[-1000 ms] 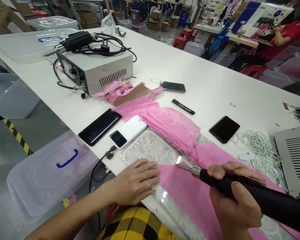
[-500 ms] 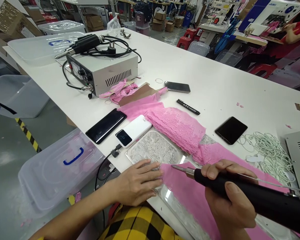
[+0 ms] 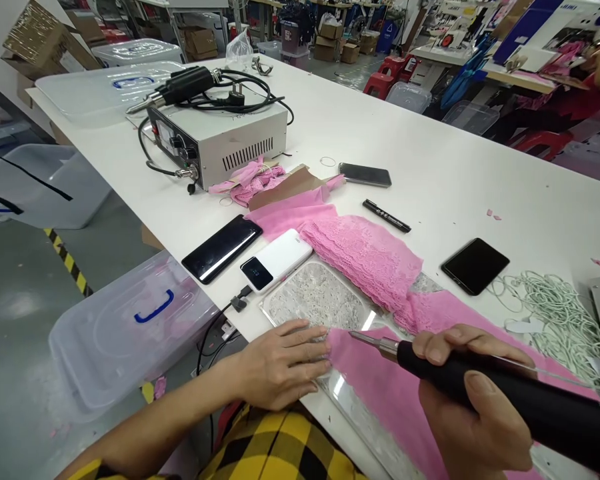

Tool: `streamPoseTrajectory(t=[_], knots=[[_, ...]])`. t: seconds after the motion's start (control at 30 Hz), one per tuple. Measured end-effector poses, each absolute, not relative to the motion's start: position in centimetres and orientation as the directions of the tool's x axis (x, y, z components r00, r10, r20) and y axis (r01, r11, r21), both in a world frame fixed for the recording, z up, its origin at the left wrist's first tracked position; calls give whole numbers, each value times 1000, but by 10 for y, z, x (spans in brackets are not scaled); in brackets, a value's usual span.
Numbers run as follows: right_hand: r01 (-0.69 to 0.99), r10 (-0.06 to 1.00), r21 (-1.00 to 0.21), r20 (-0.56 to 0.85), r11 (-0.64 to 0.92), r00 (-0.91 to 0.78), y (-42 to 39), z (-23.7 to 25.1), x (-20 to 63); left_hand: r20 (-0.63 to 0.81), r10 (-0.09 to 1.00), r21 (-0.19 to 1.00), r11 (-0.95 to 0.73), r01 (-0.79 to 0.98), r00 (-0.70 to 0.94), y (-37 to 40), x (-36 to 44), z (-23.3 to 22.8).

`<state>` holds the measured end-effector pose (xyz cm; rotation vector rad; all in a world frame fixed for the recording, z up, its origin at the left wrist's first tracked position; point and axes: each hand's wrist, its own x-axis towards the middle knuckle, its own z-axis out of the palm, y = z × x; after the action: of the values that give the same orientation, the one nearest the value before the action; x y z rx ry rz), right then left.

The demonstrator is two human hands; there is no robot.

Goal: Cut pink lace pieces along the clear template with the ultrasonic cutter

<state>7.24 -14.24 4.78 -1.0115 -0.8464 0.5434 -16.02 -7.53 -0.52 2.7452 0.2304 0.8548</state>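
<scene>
The right hand (image 3: 473, 403) is wrapped around a black tool (image 3: 505, 393), its metal tip resting on the pink cloth (image 3: 380, 387) at the table's (image 3: 430, 153) near edge. The left hand (image 3: 280, 363) lies flat, fingers spread, pressing the cloth's end just beside the tip. The marker's (image 3: 387, 215) writing is too small to read.

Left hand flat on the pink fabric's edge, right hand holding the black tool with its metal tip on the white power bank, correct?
Not quite. In the head view the black tool in the right hand has its tip on the pink fabric, not the power bank. The left hand is as stated.
</scene>
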Motion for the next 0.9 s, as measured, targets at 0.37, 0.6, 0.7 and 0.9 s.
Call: streamPoseTrajectory(t=[0.37,0.6,0.7,0.9], knots=[[21,702,-901,351,432,619,-139,52,77,563,214,287,-956,54,798,-75,-160,-6],[61,650,-892,371,448,663,-139,55,86,542,214,291,-955,57,813,-74,-160,-7],[63,665,-903,358,425,656,-141,53,82,559,215,293,-955,52,801,-74,-159,-6],[53,688,-913,343,405,640,-143,49,80,579,218,301,-953,43,786,-74,-158,-5]])
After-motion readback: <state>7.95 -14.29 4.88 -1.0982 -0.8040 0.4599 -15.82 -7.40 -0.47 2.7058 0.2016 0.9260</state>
